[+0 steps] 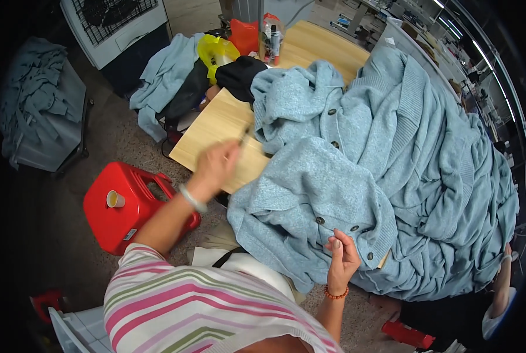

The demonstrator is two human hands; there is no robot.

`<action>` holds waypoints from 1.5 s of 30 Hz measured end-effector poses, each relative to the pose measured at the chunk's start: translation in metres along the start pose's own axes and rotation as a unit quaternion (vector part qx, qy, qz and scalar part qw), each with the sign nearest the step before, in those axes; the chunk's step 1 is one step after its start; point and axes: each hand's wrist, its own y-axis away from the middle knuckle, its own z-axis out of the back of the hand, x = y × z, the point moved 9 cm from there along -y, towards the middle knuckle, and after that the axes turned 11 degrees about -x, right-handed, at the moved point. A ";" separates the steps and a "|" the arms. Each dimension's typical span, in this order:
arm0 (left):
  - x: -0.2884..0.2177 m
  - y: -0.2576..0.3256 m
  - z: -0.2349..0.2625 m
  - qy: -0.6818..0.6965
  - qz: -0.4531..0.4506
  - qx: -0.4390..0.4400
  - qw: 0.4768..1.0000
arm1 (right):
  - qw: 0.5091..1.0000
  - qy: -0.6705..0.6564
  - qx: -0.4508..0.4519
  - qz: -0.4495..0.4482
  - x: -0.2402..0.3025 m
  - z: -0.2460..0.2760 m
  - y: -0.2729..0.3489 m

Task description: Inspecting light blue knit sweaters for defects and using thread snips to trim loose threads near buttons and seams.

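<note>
Seen from above, a person in a striped knit top [192, 300] stands at a pale wooden worktop [207, 126], the two hands well apart. The left hand [216, 165], blurred, with a pale bangle [193, 199] at the wrist, is above the worktop's near left corner; its fingers are closed around a slim dark tool [244, 136] too blurred to identify. The right hand [344, 259], wearing a bracelet of orange beads [336, 292], has thumb and fingers drawn close together in front of a light blue cardigan [310, 182], near its dark buttons [320, 220]; whether it pinches the knit cannot be told. The cardigan lies bunched over the worktop's near edge, its lower part hanging toward the person's lap. A big heap of similar knitwear [427, 176] covers the right side of the worktop and spills over its edge. Beyond the left edge, near the far end, are another blue garment [169, 70], a yellow plastic bag [217, 53] and black cloth [239, 75]. On the floor to the left stands a red stool [104, 217] carrying a paper cup [115, 199]; farther left, a grey bin [48, 138] is piled with blue knits [33, 88]. At far right, another person's forearm [502, 282] shows beside the heap
</note>
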 end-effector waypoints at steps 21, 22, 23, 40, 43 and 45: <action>-0.102 0.087 -0.022 0.192 -0.301 0.216 0.909 | 0.951 0.306 0.029 -0.038 -0.058 0.053 0.074; -0.108 0.124 -0.036 0.171 -0.341 0.297 0.876 | 0.936 0.345 0.067 0.023 -0.051 0.040 0.077; -0.110 0.151 -0.049 0.140 -0.368 0.341 0.854 | 0.928 0.353 0.111 0.036 -0.053 0.031 0.082; -0.058 0.187 -0.076 0.058 -0.400 0.414 0.816 | 0.959 0.274 0.072 -0.015 -0.076 0.058 0.107; -0.071 0.144 -0.063 0.161 -0.228 0.392 0.877 | 0.962 0.038 0.124 -0.241 -0.091 0.064 0.094; -0.077 0.118 -0.057 0.172 -0.183 0.374 0.893 | 0.964 -0.044 0.134 -0.224 -0.079 0.061 0.075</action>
